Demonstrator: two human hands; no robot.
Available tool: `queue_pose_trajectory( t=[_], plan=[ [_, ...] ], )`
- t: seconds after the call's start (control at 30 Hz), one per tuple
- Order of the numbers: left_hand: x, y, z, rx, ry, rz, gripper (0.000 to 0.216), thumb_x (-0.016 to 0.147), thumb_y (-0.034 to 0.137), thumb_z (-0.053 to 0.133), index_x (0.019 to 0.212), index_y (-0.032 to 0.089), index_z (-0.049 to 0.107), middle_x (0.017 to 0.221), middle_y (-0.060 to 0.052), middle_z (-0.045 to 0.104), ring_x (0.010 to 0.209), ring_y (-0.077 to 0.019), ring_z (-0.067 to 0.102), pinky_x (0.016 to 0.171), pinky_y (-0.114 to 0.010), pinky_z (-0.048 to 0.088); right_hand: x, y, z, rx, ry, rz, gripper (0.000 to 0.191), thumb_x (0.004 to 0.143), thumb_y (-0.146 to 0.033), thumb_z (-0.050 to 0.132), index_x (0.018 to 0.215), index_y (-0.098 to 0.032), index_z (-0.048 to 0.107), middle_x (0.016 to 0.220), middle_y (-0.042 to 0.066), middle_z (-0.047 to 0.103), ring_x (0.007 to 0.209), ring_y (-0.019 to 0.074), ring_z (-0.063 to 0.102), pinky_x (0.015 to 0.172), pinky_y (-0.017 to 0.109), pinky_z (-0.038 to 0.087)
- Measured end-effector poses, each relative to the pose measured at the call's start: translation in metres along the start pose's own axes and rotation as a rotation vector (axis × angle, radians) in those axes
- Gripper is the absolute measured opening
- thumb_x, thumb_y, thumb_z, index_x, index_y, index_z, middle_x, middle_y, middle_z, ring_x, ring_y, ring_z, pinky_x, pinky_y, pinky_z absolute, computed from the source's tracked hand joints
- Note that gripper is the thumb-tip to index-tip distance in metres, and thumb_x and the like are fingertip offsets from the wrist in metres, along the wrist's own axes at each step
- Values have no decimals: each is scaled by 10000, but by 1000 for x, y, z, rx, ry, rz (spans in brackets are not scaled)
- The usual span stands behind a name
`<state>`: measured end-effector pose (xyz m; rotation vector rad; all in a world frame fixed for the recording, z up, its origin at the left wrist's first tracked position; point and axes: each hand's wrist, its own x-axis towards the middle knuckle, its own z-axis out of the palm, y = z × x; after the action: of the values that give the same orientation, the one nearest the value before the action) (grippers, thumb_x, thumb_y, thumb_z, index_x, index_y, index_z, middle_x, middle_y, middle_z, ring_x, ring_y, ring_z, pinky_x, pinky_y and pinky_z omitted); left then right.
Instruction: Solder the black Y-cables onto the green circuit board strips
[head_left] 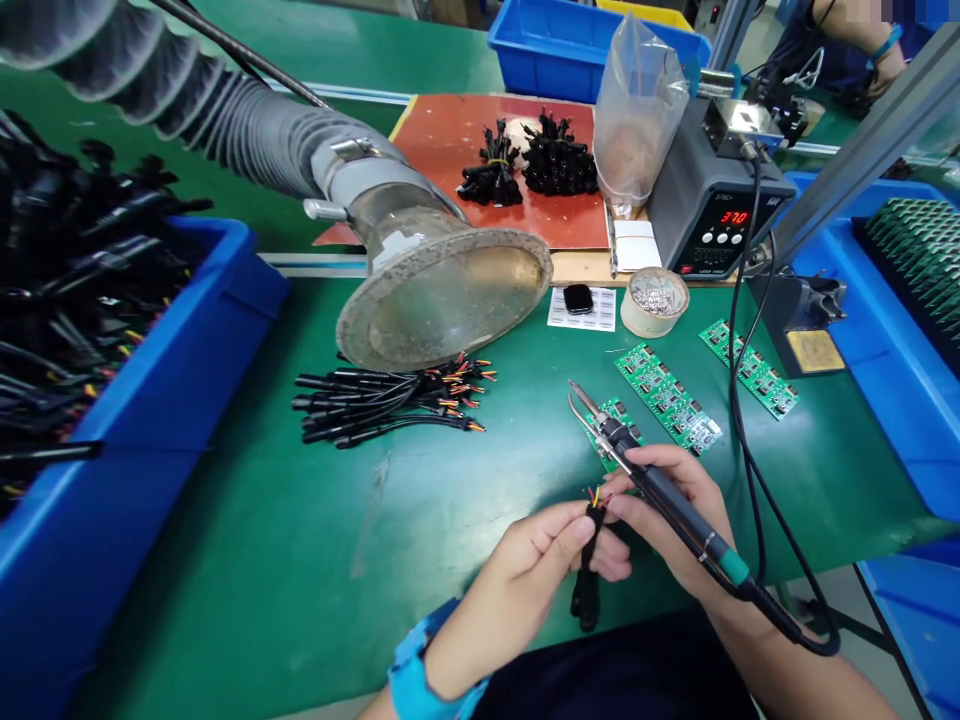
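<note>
My left hand (536, 560) pinches a black cable (586, 590) whose stripped coloured wire ends (596, 494) stick up between my fingers. My right hand (671, 515) is closed around a soldering iron (660, 490), its tip (576, 395) pointing up and left over a small green circuit board (619, 425). The fingertips of both hands meet at the wire ends. More green circuit boards (667, 398) lie in a row just beyond, and another strip of boards (750, 368) lies to the right.
A fume extractor hood (450, 290) hangs over a bunch of black cables (390, 400). A blue bin (150, 400) of cables stands left. At the back right are a soldering station (712, 215), a tip-cleaner pot (658, 300), a plastic bag (637, 110) and a red mat (450, 140).
</note>
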<state>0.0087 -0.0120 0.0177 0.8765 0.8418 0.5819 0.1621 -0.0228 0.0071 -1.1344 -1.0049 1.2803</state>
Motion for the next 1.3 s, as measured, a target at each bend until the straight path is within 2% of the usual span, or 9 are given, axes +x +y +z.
queue_pose_trajectory(
  t=[0.1, 0.2, 0.3, 0.4, 0.63, 0.87, 1.0, 1.17, 1.3],
  plan=[
    [1, 2, 0, 60, -30, 1, 389, 838, 501, 510, 758, 151, 662, 715, -53, 662, 690, -153, 600, 707, -280, 493, 1, -1, 1, 39, -36, 6, 286, 760, -193, 681, 1003, -261, 547, 793, -29, 697, 681, 135, 696, 544, 217, 578],
    [4, 1, 0, 135, 126, 20, 261, 737, 429, 650, 793, 174, 645, 675, -9, 638, 649, -137, 582, 634, -252, 483, 3, -3, 2, -24, -26, -12, 286, 759, -194, 678, 999, -262, 536, 763, -44, 679, 570, 106, 665, 522, 213, 570],
    [7, -1, 0, 168, 295, 35, 208, 651, 351, 718, 710, 183, 612, 589, 25, 604, 564, -122, 558, 568, -243, 476, 2, -2, 4, -142, 51, -65, 287, 747, -175, 686, 982, -252, 540, 744, -34, 688, 671, 126, 689, 613, 221, 581],
    [11, 2, -2, 136, 340, 52, 187, 668, 328, 699, 661, 173, 596, 580, 13, 623, 577, -131, 586, 606, -254, 495, -1, 1, 5, -215, 105, -121, 254, 772, -172, 666, 978, -246, 538, 770, -17, 699, 694, 134, 697, 637, 226, 580],
    [20, 15, -19, 116, 399, 45, 319, 670, 298, 704, 917, 155, 562, 582, 17, 668, 556, -128, 616, 627, -266, 508, -1, 15, -11, -621, 244, -449, 249, 780, -102, 635, 979, -240, 575, 884, 14, 664, 848, 160, 676, 763, 283, 568],
    [25, 11, -48, 628, 452, 43, 222, 701, 354, 651, 811, 166, 608, 584, 28, 628, 532, -117, 562, 517, -240, 447, 4, 30, -30, -951, -23, -525, 405, 795, -38, 549, 1150, -232, 527, 1085, 48, 647, 1058, 184, 618, 913, 321, 536],
    [22, 5, -46, 823, 452, 145, 172, 762, 349, 602, 793, 180, 611, 604, 36, 602, 520, -101, 534, 497, -225, 426, 2, 26, -31, -983, -27, -630, 417, 814, -35, 523, 1175, -244, 515, 1013, 39, 674, 984, 188, 648, 933, 374, 523],
    [23, -1, -41, 1006, 434, 287, 144, 795, 290, 582, 886, 193, 637, 669, 22, 605, 571, -104, 551, 546, -234, 438, -13, 15, -38, -947, -135, -712, 529, 820, -23, 488, 1313, -203, 423, 806, 47, 666, 770, 188, 643, 726, 368, 566],
    [25, -4, -41, 1087, 428, 322, 145, 801, 268, 581, 910, 201, 648, 697, 17, 600, 570, -107, 546, 549, -247, 435, -28, 12, -43, -848, -181, -721, 549, 751, 3, 535, 1276, -144, 477, 789, 71, 623, 685, 173, 592, 590, 326, 553]
  ],
)
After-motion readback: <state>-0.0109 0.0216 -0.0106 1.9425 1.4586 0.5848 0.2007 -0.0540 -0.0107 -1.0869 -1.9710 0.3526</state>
